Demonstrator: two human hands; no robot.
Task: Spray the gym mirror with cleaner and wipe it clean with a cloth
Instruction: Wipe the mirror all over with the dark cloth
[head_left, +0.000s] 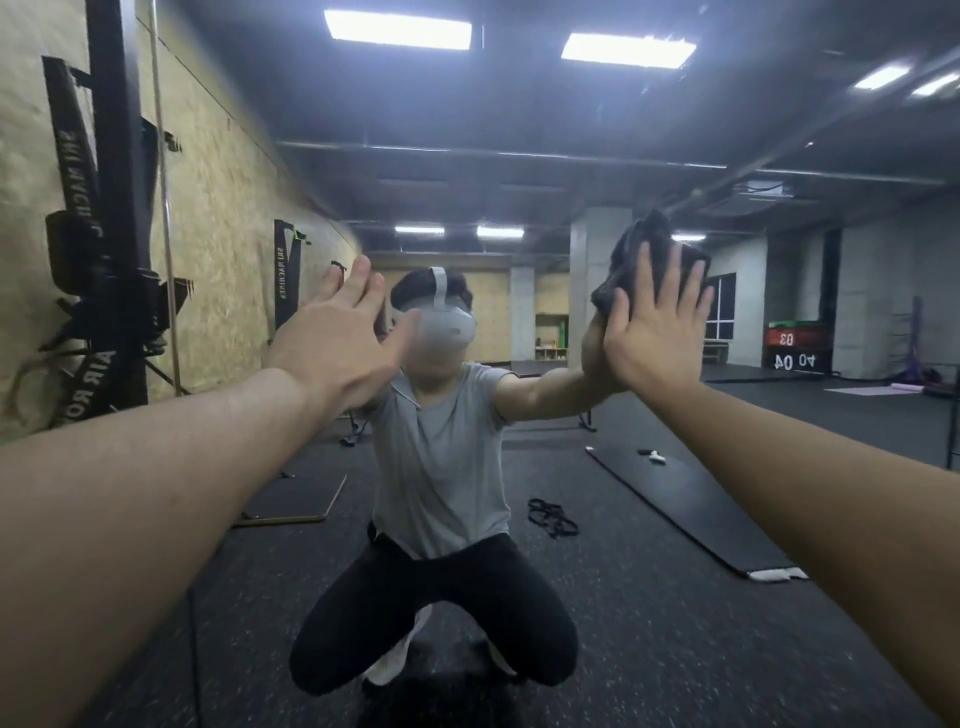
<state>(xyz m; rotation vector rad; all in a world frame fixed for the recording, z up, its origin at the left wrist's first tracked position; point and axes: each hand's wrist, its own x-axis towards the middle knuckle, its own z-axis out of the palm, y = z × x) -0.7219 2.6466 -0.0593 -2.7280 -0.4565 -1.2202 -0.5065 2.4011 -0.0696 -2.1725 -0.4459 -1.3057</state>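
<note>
dark rubber floor | chipboard wall | ceiling lights

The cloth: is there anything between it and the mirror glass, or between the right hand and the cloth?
Nothing visible stands in the way. The right hand presses the dark cloth flat on the mirror with straight fingers, so hand, cloth and glass appear to touch directly. The left hand lies flat on the glass, well apart from the cloth.

The right hand covers much of the dark cloth, the reflected headset hides the face, and both forearms run off the lower edge.
</note>
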